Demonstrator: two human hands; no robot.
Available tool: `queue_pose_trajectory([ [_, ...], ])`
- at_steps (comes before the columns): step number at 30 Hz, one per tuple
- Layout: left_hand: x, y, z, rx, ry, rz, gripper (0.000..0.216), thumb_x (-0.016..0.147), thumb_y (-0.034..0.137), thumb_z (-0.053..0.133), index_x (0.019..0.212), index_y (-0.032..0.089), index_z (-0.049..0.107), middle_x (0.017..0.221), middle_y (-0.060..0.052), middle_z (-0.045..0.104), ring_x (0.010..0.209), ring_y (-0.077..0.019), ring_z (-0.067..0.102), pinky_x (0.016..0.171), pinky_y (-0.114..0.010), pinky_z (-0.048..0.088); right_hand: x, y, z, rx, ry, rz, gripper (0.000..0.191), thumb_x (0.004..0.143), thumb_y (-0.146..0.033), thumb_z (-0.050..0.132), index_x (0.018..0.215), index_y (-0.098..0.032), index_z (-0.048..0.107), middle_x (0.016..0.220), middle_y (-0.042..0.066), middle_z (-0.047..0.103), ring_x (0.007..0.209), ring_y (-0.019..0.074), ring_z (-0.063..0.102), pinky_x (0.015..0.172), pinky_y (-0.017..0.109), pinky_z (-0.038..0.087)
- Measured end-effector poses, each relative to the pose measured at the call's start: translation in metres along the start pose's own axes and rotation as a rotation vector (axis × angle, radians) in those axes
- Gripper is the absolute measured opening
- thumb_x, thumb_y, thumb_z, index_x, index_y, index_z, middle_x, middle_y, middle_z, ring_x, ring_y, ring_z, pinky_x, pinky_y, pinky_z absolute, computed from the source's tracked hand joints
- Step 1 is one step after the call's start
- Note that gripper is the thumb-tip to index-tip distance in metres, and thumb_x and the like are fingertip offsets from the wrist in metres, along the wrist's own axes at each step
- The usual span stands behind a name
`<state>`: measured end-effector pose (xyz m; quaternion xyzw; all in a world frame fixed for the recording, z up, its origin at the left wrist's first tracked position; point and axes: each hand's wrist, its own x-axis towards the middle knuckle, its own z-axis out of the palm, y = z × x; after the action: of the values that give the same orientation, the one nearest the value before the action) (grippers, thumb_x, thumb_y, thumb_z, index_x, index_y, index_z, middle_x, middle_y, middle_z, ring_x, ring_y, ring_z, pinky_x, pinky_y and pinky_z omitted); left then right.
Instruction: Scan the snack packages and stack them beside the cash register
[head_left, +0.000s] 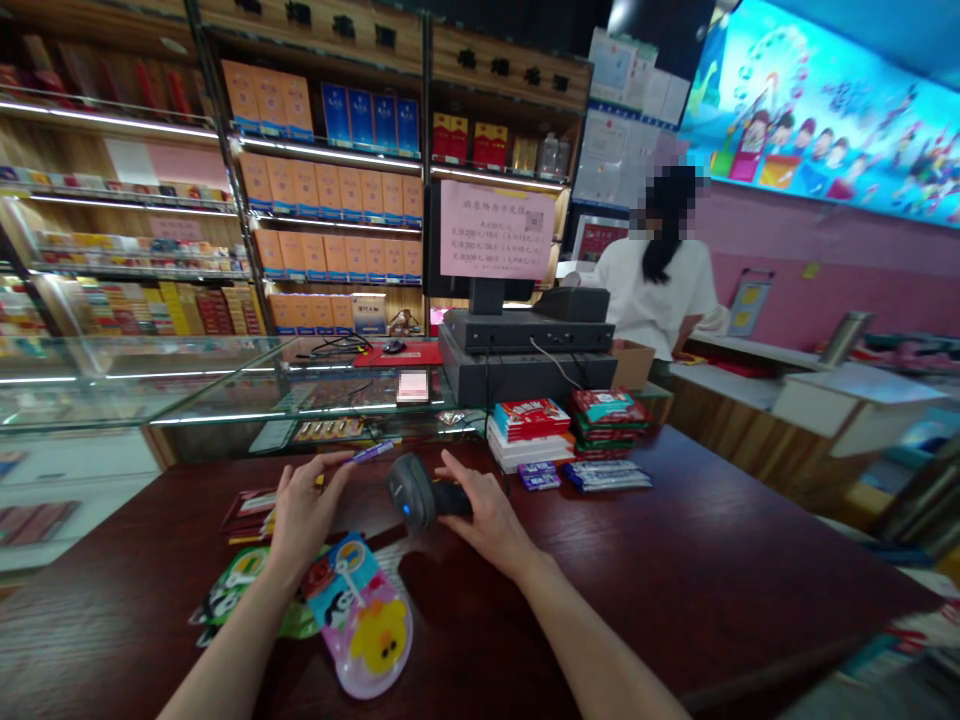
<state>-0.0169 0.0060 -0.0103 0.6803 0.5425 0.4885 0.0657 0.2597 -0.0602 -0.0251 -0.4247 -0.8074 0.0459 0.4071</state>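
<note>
My right hand (487, 510) is wrapped round the handle of a black barcode scanner (411, 492), held just above the dark wooden counter. A blue light glows on the scanner's head, which points left. Between the thumb and fingers of my left hand (309, 500) is a small purple packet (373, 452), pinched by its end and raised over the counter. Under my left forearm lie a pink pack with a yellow chick (379, 640) and a green pack with a panda (225, 595), partly covered. Behind the left wrist lie dark red and yellow packs (246, 512).
Stacked red and white boxes (531, 420), green-red packets (609, 420), purple packs (538, 475) and blue-silver packs (607, 475) stand at the counter's back. Beyond are a cash register (525, 360) and a glass case (225, 390). A person in white (656, 285) stands behind.
</note>
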Motion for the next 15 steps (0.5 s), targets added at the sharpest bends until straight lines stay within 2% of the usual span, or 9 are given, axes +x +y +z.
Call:
queue_pose_trajectory([
  [15, 0.0008, -0.0032, 0.0016, 0.006, -0.010, -0.005, 0.044, 0.085, 0.064, 0.050, 0.098, 0.028, 0.071, 0.099, -0.003, 0.079, 0.098, -0.0273, 0.070, 0.120, -0.058, 0.019, 0.0007, 0.0007, 0.0016, 0.090, -0.003, 0.089, 0.088, 0.088, -0.017, 0.070, 0.158, -0.035, 0.021, 0.133, 0.006, 0.064, 0.112, 0.0243, 0.061, 0.093, 0.038, 0.041],
])
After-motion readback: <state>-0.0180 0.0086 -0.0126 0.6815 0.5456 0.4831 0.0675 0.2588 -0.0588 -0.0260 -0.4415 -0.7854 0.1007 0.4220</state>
